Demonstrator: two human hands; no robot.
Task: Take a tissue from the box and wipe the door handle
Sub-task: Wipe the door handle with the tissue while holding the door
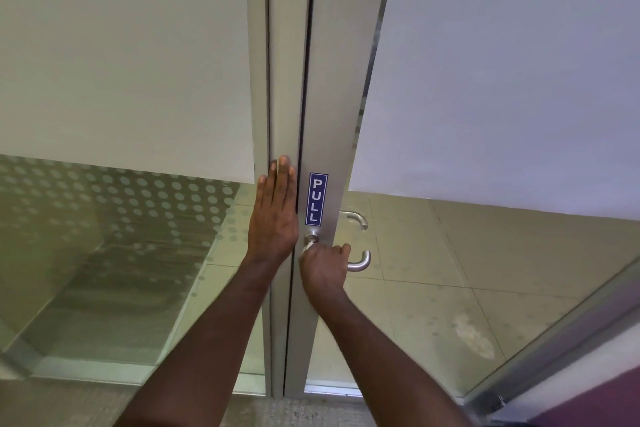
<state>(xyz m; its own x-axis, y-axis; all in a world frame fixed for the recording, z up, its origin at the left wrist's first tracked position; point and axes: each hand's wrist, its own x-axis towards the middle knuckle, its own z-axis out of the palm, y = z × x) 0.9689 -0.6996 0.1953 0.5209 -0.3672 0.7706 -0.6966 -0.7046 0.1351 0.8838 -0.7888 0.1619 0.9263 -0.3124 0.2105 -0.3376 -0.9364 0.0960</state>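
The door handle (358, 262), a metal lever just below frame centre, projects from the aluminium door stile (332, 114). The right hand (323, 265) is closed around the lever near its base, holding a wad of white tissue (307, 248) against the metal. The left hand (275, 215) lies flat and open, holding nothing, on the door frame (280, 80) beside the dark door gap. A blue PULL sign (318, 198) sits directly above the handle. Risk: the tissue is mostly hidden in the fist, so it may bunch and miss the curved outer end. Pressing down may unlatch the door. Clear room lies right of the lever; the left fingertips (284, 161) border the gap, a pinch point.
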